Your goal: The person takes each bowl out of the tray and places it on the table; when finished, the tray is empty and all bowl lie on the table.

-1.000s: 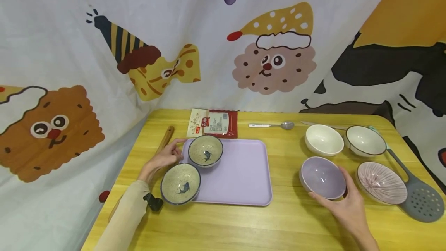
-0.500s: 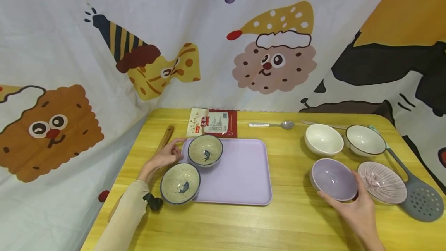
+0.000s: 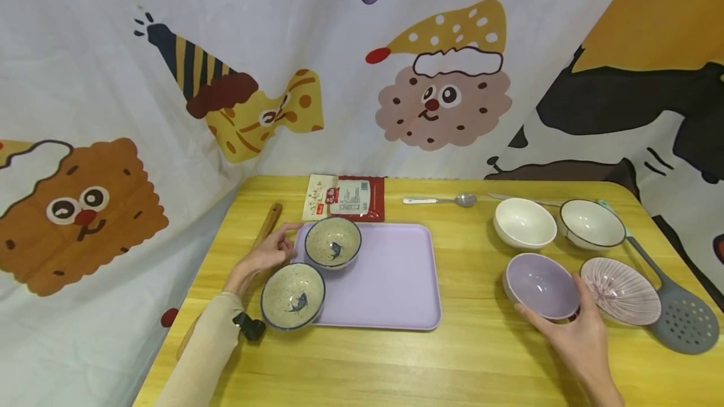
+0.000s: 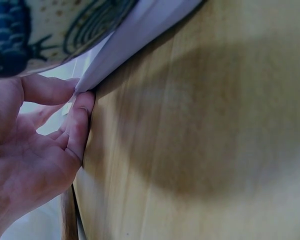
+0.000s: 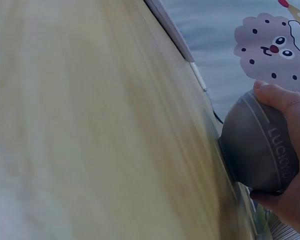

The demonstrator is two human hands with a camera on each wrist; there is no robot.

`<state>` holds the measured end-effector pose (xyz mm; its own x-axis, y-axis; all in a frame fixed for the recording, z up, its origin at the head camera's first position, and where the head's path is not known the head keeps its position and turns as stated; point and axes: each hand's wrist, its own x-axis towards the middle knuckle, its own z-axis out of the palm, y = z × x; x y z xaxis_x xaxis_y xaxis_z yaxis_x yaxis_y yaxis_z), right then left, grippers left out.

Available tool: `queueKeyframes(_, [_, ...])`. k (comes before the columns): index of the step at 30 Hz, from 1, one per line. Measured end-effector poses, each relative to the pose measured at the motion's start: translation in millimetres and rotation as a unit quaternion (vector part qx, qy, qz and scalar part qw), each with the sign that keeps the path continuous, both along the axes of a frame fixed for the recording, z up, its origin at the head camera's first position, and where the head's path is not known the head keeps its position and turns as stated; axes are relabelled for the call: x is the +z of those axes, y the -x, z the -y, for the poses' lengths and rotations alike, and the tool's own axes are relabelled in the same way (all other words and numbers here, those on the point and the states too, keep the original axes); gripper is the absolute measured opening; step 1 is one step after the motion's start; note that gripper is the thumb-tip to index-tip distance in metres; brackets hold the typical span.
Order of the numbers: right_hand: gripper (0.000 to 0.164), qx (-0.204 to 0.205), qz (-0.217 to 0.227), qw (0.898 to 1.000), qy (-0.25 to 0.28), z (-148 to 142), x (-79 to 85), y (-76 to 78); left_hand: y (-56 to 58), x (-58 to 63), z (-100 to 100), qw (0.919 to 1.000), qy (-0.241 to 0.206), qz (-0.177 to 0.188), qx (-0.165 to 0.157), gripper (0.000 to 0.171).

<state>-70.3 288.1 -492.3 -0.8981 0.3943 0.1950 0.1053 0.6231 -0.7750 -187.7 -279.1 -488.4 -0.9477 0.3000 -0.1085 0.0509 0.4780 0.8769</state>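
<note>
Head view shows the right hand [image 3: 579, 338] wrapped around the purple bowl [image 3: 541, 276], while the left hand [image 3: 261, 260] pinches the tray [image 3: 390, 281] corner.

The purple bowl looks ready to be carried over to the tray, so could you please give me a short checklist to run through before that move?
1. Hold on the purple bowl: the right hand has thumb and fingers round its near side, seen in the right wrist view too. Ok.
2. Tray steadied: the left hand pinches the rim of the lilac tray at its far left corner. Ok.
3. Room on the tray: two fish bowls fill the left side; the right half is bare. Ok.
4. Clearance from the pink ribbed bowl: it lies very close to the purple bowl. Cannot tell.
5. Bowl lifted off the table: cannot tell.
</note>
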Motion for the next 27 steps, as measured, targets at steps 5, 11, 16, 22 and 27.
queueKeyframes(5, [0.12,0.022,-0.038,0.999,-0.025,-2,1.5,1.6,-0.6,1.3,1,1.0,0.0,-0.007,-0.002,0.071])
queueKeyframes(11, [0.124,0.069,-0.133,0.985,-0.08,-4,12.8,6.8,-1.8,1.8,0,1.0,-0.002,-0.006,-0.001,0.071])
queueKeyframes(16, [0.119,0.085,-0.111,0.987,-0.083,2,36.8,14.5,-1.5,2.8,-1,1.0,-0.004,-0.003,0.0,0.07])
queueKeyframes(22, [0.108,0.132,-0.073,0.986,-0.063,16,59.9,26.9,-0.2,1.8,-1,1.0,0.003,-0.003,0.001,0.07])
queueKeyframes(27, [0.104,0.185,-0.043,0.981,-0.048,33,74.1,40.0,-1.1,0.4,1,0.9999,0.003,-0.014,-0.004,0.07])
